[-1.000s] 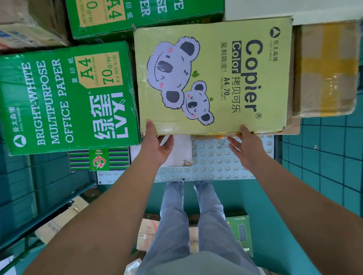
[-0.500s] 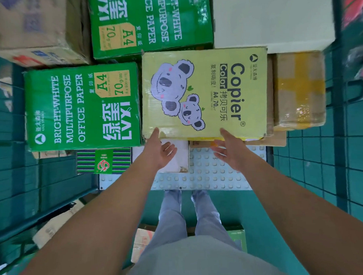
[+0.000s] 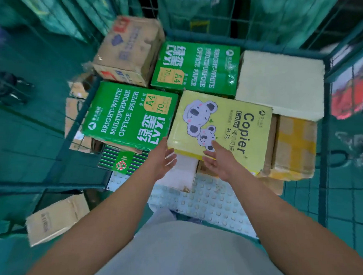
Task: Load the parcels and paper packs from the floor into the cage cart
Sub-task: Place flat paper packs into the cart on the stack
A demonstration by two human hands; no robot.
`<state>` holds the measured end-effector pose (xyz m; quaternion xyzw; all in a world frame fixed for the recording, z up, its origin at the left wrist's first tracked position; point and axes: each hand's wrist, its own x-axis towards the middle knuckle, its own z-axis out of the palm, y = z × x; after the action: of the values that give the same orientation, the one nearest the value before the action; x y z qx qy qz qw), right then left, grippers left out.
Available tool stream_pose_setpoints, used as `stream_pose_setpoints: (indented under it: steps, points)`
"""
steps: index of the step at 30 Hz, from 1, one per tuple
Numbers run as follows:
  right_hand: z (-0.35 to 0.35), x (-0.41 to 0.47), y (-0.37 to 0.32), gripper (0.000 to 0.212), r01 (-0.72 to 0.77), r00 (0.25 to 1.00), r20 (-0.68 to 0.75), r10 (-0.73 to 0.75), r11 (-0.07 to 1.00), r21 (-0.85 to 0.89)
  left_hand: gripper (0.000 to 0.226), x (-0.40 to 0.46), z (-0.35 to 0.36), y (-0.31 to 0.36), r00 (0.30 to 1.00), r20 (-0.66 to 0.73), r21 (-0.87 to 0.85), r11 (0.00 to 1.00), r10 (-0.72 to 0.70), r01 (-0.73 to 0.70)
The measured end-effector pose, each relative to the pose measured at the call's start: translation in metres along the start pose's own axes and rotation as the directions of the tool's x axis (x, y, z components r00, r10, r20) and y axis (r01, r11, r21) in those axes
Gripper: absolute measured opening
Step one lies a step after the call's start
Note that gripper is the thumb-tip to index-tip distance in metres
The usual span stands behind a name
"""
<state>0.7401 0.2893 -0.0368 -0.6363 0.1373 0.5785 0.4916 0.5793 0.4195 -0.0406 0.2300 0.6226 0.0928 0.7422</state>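
A yellow-green Copier paper pack [image 3: 228,122] with koala drawings lies inside the green cage cart [image 3: 323,172], on top of other parcels. My left hand [image 3: 161,157] hovers at its near left corner, fingers spread and loose. My right hand [image 3: 216,162] is at its near edge, fingers straight, holding nothing. Beside the pack lie two green A4 office paper packs [image 3: 129,117] [image 3: 196,69], a brown carton [image 3: 129,49], a pale flat box [image 3: 278,84] and a parcel with yellow tape [image 3: 294,146].
A white parcel [image 3: 178,175] and a striped green box [image 3: 123,163] sit lower in the cart on its studded white floor [image 3: 211,201]. A brown parcel [image 3: 54,219] lies on the green floor outside at the left. Mesh walls rise on the left, back and right.
Both hands have come off the yellow-green pack's near edge and opened. The view has pulled back and tilted, so more of the cart shows.
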Motion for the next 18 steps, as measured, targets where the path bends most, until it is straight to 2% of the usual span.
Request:
stream_pose_setpoints:
  steps: [4,8,13,18]
  points:
    - [0.038,-0.016,0.010,0.048,0.000,0.999,0.048,0.004,0.997,-0.082,0.052,-0.018,-0.040,-0.007,0.999,-0.035,-0.087,0.995,0.037,-0.040]
    - [0.086,-0.032,0.024,0.035,0.002,0.995,0.100,0.023,0.970,-0.242,0.038,-0.036,-0.085,-0.016,0.993,-0.098,-0.213,0.973,0.067,-0.087]
    - [0.151,-0.046,0.053,0.032,0.043,0.980,0.195,0.042,0.910,-0.411,0.033,-0.051,-0.154,-0.030,0.979,-0.190,-0.365,0.920,0.075,-0.142]
    - [0.211,-0.062,0.092,0.035,0.057,0.970,0.230,0.083,0.838,-0.542,0.027,-0.069,-0.225,-0.041,0.967,-0.241,-0.515,0.834,0.081,-0.199]
